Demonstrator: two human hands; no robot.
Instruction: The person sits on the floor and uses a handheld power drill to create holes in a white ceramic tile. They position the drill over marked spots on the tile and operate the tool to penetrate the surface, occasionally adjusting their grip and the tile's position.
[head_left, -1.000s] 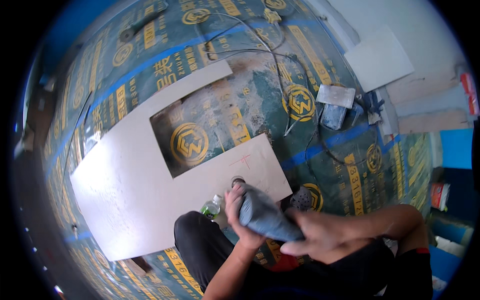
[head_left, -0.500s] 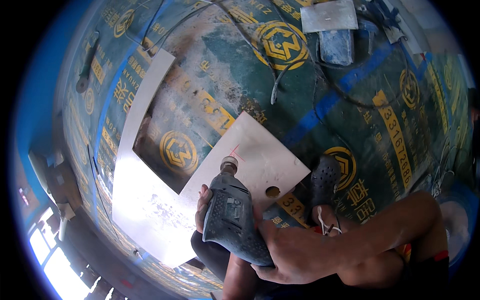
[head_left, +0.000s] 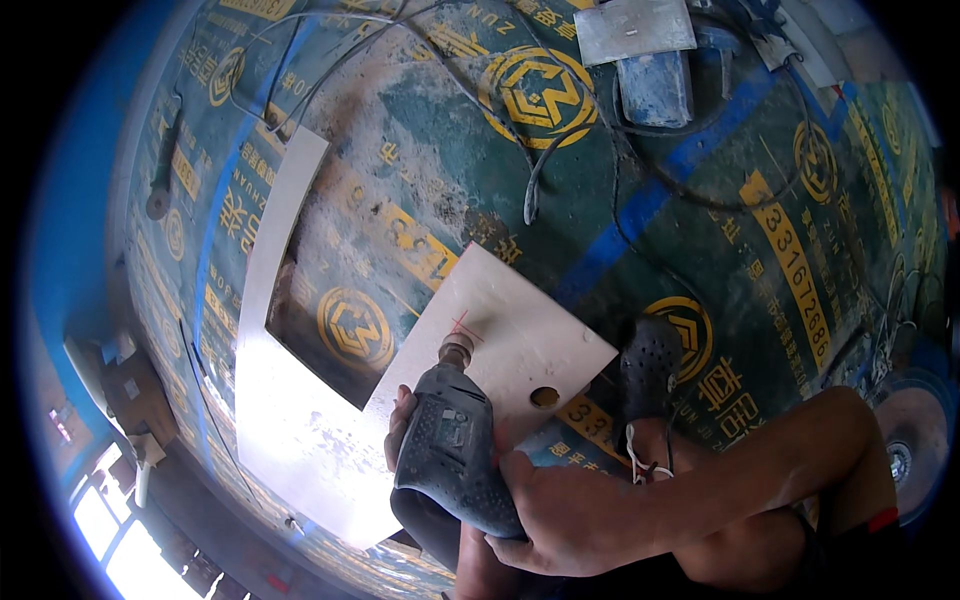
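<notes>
My right hand [head_left: 560, 510] is wrapped round the rear grip of a dark, dusty power drill [head_left: 445, 430]. Fingers of my left hand [head_left: 400, 425] curl against the drill's left side; the rest of that hand is hidden behind the tool. A short cylindrical hole-saw bit [head_left: 456, 348] on the drill's front end is beside a red cross mark [head_left: 461, 324] on a pale L-shaped slab [head_left: 510, 320]. Whether the bit touches the surface I cannot tell. A round hole [head_left: 544, 398] goes through the slab near its right corner.
Green printed sheeting [head_left: 700, 250] covers the floor. Black cables [head_left: 460, 90] loop across its far side. A dusty blue tool [head_left: 655, 90] with a metal plate lies at the back right. My dark perforated clog [head_left: 650, 365] is close to the slab's right corner. An angle grinder-like tool [head_left: 165, 170] lies far left.
The whole view has shifted a little, so the slab and floor sit slightly differently. The drill stays in both hands, its bit still beside the red cross.
</notes>
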